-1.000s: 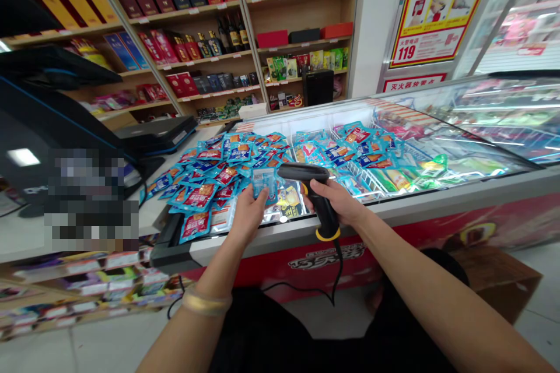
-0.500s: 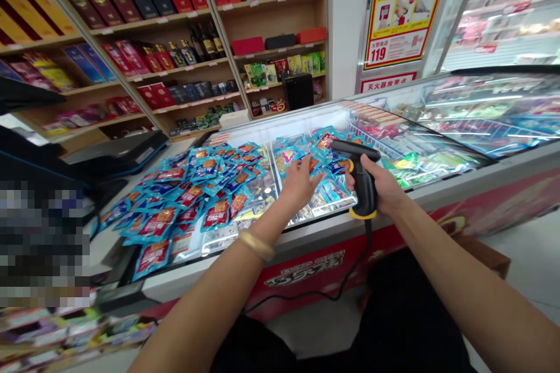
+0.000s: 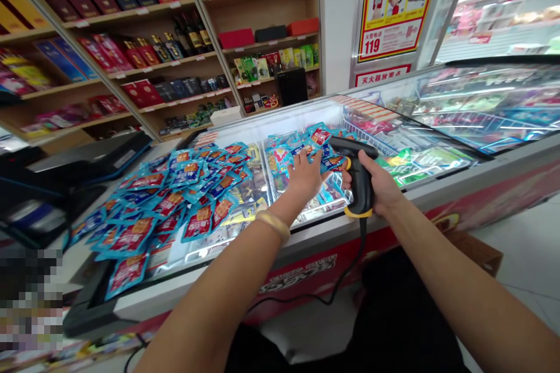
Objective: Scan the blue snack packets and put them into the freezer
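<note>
Away from the scanner's nose, where it held one packet a second ago, the left hand (image 3: 305, 178) has moved right to the smaller heap of blue packets (image 3: 319, 135), fingers spread apart; whether they touch any cannot be told. Just beside it, the right hand (image 3: 384, 183) is wrapped round the handle of the black scanner (image 3: 361, 186), above the near edge of the freezer (image 3: 157, 291). Beyond, the larger packet heap (image 3: 175, 180) covers the freezer's left end, reaching its near left corner.
</note>
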Motion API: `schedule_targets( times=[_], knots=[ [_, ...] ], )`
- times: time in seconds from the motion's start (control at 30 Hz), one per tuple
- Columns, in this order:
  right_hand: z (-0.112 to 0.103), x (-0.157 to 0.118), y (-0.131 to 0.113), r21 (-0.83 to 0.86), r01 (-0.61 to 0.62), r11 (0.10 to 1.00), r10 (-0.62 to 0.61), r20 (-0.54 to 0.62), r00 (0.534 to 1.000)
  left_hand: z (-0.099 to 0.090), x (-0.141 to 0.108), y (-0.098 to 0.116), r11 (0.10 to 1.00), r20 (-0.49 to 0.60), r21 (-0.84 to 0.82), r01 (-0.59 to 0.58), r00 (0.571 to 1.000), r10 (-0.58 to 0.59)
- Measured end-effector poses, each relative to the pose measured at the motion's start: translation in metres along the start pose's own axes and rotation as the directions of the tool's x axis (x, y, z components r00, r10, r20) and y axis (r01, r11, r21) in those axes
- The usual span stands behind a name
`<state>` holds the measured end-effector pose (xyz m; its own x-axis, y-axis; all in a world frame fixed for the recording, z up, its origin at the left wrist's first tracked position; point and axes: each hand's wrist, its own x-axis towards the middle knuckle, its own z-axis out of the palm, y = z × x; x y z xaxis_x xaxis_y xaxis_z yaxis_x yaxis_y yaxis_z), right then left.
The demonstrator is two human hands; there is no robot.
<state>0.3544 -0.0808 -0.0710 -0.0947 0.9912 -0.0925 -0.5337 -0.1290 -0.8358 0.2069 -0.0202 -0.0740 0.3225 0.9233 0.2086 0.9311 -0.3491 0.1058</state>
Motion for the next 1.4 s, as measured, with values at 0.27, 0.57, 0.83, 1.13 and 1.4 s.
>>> schedule_targets(
  times=[0.27, 0.57, 0.83, 1.13, 1.4],
  knots=[
    [0.008, -0.002, 0.008, -0.039, 0.024, 0.999, -0.025, -0.021, 0.999, -0.025, -0.04, -0.045, 0.989, -0.209, -0.129, -0.077, 0.977, 0.049],
    [0.09, -0.006, 0.062, -0.04, -0.091, 0.995, 0.097, 0.207, 0.974, -0.042, -0.131, -0.162, 0.978, -0.46, -0.128, 0.165, 0.863, -0.206],
    [0.129, -0.011, 0.086, -0.12, -0.119, 0.986, 0.147, 0.261, 0.954, -0.042, -0.157, -0.169, 0.901, -0.45, -0.088, 0.426, 0.79, -0.417],
    [0.122, -0.013, 0.084, -0.205, -0.05, 0.978, 0.115, 0.319, 0.941, -0.044, -0.158, -0.159, 0.883, -0.367, -0.039, 0.468, 0.815, -0.448],
    [0.123, -0.014, 0.084, -0.225, -0.034, 0.974, 0.105, 0.314, 0.944, -0.046, -0.164, -0.164, 0.92, -0.57, -0.277, 0.277, 0.723, -0.39]
  ],
)
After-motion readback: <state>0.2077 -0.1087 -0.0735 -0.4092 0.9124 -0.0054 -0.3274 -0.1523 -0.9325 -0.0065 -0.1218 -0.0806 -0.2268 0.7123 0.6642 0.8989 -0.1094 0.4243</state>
